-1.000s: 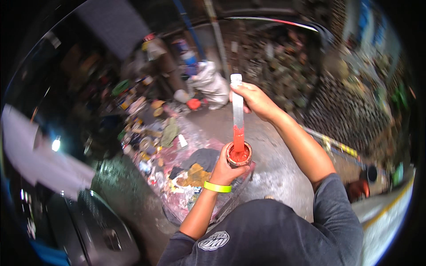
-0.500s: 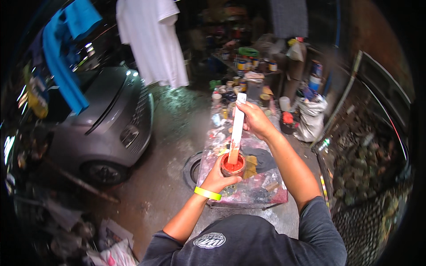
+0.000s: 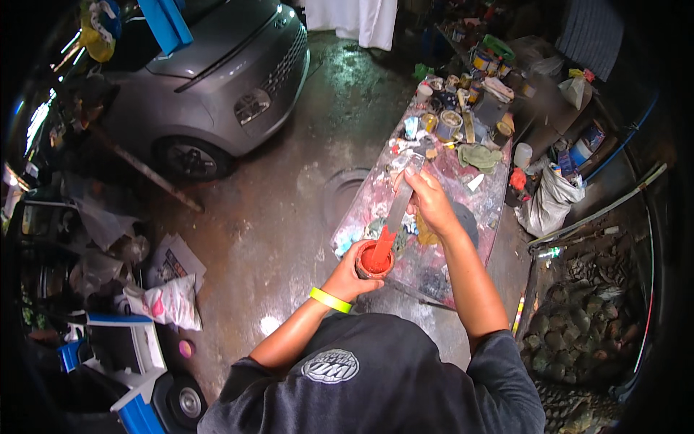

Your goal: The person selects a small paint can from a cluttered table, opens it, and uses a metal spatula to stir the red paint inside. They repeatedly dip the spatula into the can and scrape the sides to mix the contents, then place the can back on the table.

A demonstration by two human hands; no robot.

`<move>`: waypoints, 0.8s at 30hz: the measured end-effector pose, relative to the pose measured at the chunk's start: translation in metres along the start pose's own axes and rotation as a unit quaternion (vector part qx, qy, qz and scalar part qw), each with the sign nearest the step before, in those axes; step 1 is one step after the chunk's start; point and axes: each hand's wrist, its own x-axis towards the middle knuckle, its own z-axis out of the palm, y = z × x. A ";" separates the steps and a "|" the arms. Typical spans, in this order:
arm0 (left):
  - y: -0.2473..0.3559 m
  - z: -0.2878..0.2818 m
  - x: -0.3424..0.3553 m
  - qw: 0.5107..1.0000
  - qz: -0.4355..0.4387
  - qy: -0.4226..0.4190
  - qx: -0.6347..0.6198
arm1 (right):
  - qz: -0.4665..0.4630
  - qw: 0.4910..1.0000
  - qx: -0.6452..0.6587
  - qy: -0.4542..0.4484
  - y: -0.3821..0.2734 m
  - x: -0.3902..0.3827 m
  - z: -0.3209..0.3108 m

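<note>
My left hand, with a yellow band at the wrist, is wrapped round a small round open pot of red paint. In my right hand is the upper end of a flat stirring stick, pinched between thumb and fingers. The stick slants down to the pot, its lower part coated in red paint and its tip at the paint inside the rim. Both hands are over the near end of a paint-stained worktable.
Paint cans and rags crowd the table's far part. A grey car stands at far left, a white sack at right. Stones lie at lower right. A plastic bag is on the floor at left.
The view has swung left and downward. The stick has turned from its pale broad face to a darker, narrower look, with more red showing at its lower end. Both hands keep their holds.
</note>
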 end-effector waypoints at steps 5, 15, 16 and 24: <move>-0.010 0.007 0.000 0.999 -0.031 -0.004 -0.036 | 0.032 0.999 -0.016 0.003 0.016 -0.002 -0.006; -0.044 -0.069 0.012 0.996 -0.002 0.087 0.027 | 0.056 0.953 -0.290 -0.073 0.025 -0.017 0.083; -0.048 -0.088 0.015 0.995 -0.003 0.089 0.051 | 0.041 0.946 -0.313 -0.071 0.029 -0.009 0.101; -0.066 -0.313 0.039 0.962 0.065 0.117 0.236 | -0.167 0.870 -0.444 -0.133 0.079 0.137 0.235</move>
